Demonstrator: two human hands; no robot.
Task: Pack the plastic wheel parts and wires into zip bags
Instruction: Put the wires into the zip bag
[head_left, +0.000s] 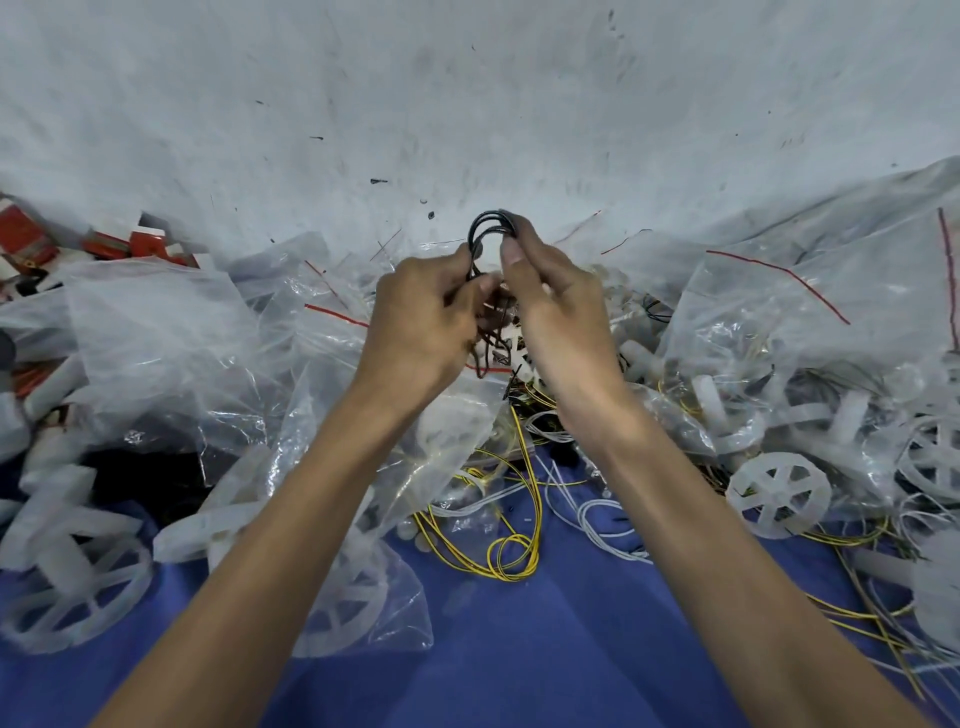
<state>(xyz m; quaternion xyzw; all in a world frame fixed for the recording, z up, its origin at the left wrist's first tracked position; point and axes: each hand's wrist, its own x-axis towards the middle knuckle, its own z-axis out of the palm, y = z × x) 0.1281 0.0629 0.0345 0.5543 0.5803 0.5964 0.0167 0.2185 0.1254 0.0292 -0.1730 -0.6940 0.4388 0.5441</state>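
bright, even light with soft shadows, glare on the plastic bags (171, 332), and wide-angle bending and blur toward the edges.

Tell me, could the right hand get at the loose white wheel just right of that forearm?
Probably yes, once it lets go. The white wheel lies uncovered at the pile's edge, with only thin wires around it. Right now the right hand and left hand both pinch the black wire bundle.
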